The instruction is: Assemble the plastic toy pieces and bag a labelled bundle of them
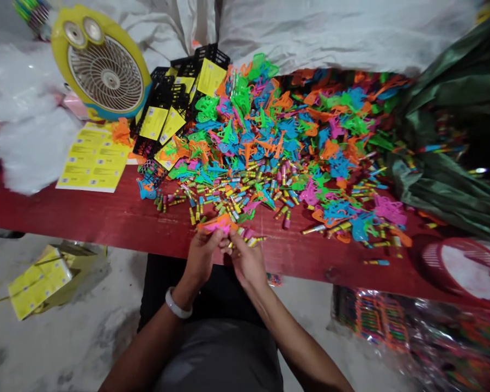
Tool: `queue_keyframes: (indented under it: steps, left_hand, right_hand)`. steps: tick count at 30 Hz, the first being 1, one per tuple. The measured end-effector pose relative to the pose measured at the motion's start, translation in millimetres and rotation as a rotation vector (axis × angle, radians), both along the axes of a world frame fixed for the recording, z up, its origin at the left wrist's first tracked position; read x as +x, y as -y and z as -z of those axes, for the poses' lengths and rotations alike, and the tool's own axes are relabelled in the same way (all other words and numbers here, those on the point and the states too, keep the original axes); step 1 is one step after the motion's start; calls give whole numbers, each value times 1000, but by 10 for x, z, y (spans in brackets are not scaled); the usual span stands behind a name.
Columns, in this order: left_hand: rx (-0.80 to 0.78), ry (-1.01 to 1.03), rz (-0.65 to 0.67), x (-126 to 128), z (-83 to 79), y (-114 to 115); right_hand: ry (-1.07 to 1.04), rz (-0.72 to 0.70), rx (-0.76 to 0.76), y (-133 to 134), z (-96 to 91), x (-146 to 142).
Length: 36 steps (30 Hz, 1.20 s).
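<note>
Red table (85, 215) runs along the front of a cluttered workroom, a yellow fan (110, 79) at its left and a green sack (436, 182) at its right. From where I stand, a big heap (265, 125) of bright plastic parts covers the back, with tubes (228, 204) spilling forward from it.

Near the front edge, the orange and pink pieces (217, 224) are up in the person's hands. The left hand (202, 253) has its thumb pressed down on them. The right hand (248, 258) is drawn in close beside it, fingers bent; whether it pinches the same pieces or something small, I can't tell.

Lightly held so near the edge, a piece could slip and drop to the lap or floor (118, 305). Thin plastic might bend or crack if squeezed too hard, I'd say. Tubes crowd the right fingers, so a knuckle could set some rolling. The parts look tangled too; pulling one out might drag others along.
</note>
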<state>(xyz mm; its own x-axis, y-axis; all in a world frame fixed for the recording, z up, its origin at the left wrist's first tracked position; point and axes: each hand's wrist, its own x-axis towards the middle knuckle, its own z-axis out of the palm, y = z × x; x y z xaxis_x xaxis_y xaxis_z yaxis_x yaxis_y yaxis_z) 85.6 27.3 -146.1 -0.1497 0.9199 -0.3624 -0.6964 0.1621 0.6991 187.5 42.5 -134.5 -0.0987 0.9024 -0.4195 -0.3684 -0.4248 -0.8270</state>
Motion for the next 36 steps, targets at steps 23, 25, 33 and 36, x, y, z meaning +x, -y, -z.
queue_keyframes:
  steps: [23, 25, 33, 36]
  left_hand:
    - [-64, -218, 89, -159, -151, 74]
    - [-54, -204, 101, -150, -139, 74]
    - [-65, -261, 114, -149, -46, 53]
    - [-95, -416, 180, -120, 6, 47]
  right_hand:
    - [546, -304, 454, -178, 46, 387]
    - [555, -297, 476, -192, 67, 394]
    - [538, -293, 588, -123, 211, 393]
    - [579, -310, 613, -80, 279, 487]
